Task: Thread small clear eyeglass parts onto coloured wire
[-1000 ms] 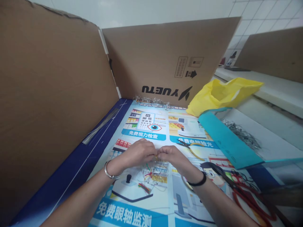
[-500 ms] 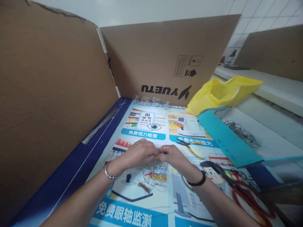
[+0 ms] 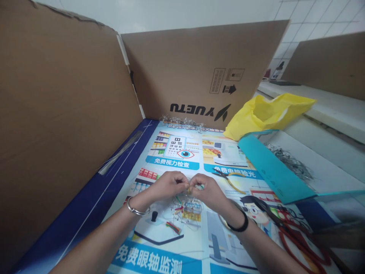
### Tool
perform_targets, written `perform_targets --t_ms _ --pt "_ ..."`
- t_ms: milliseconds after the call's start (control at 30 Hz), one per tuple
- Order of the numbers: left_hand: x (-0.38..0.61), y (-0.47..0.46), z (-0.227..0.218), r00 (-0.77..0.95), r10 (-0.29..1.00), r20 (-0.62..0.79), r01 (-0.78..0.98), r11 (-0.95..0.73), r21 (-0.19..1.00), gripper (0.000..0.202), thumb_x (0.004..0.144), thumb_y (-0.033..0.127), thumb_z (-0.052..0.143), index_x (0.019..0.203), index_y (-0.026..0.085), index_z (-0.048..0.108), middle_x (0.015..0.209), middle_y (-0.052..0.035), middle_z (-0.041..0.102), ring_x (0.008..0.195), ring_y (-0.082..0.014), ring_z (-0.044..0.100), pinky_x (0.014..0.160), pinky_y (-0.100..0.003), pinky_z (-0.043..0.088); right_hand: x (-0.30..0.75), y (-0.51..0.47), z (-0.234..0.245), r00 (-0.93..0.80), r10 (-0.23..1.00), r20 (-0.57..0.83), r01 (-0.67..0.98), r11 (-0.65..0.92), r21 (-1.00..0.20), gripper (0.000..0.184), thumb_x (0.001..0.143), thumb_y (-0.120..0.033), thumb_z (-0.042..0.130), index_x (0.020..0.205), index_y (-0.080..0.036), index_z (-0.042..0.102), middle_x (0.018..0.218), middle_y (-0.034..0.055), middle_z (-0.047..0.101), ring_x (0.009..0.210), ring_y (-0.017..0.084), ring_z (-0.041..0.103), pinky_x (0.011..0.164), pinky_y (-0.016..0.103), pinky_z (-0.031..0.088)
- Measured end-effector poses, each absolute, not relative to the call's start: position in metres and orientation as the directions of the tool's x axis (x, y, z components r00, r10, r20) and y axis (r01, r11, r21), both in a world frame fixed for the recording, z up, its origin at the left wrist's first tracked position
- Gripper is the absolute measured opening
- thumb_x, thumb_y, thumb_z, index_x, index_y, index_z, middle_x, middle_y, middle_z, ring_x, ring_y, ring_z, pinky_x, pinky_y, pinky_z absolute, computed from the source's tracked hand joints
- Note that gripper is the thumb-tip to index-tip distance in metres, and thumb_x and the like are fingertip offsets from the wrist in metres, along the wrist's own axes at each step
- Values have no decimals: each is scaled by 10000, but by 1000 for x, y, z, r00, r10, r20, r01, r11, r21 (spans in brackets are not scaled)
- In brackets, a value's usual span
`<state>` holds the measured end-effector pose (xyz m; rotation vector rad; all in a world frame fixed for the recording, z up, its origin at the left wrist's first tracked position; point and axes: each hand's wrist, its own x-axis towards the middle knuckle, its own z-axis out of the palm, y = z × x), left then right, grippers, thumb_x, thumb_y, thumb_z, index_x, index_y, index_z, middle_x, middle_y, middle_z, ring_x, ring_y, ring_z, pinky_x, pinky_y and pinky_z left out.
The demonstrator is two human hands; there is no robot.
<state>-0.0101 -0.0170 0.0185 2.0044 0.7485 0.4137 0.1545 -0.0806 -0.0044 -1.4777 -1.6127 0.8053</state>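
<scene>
My left hand [image 3: 169, 185] and my right hand [image 3: 205, 191] meet fingertip to fingertip over a printed poster [image 3: 171, 251] on the table. Both pinch a small yellowish piece with thin wire, too small to name. Just below the hands lies a tangle of thin clear wire with red, green and yellow bits [image 3: 182, 211]. A silver bangle sits on my left wrist and a black band on my right.
Cardboard walls stand at the left [image 3: 57, 114] and back [image 3: 199, 72]. Yellow-handled pliers [image 3: 230, 179] lie right of my hands. Red-handled scissors [image 3: 296, 236], a teal-edged tray of metal wire pieces [image 3: 288, 161] and a yellow bag [image 3: 268, 112] lie to the right.
Both hands have stayed together, shifting slightly and curling tighter at the fingertips. Nothing else has moved.
</scene>
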Motion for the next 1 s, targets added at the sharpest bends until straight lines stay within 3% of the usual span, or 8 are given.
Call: perform_targets --t_ms 167,600,1000 --pt "-10 -17 17 748 664 -26 350 -361 865 133 759 197 530 693 152 636 710 6 612 682 -115 536 648 -215 406 153 -82 -2 -26 975 221 523 202 -828 125 635 -83 501 592 -183 563 674 -3 585 680 141 548 657 249 418" --pt "-8 -21 16 710 704 -13 367 -354 860 104 720 165 544 667 150 632 686 2 599 643 -108 518 620 -224 409 152 -85 -1 44 976 214 509 163 -845 132 629 -78 507 584 -192 555 668 -3 600 660 143 553 639 249 424" --pt "-6 -23 15 686 728 -14 355 -317 880 87 702 138 542 655 142 616 675 5 580 636 -107 508 611 -227 405 155 -85 0 0 951 310 567 256 -783 143 652 -77 534 579 -193 576 652 7 602 681 154 562 659 265 435"
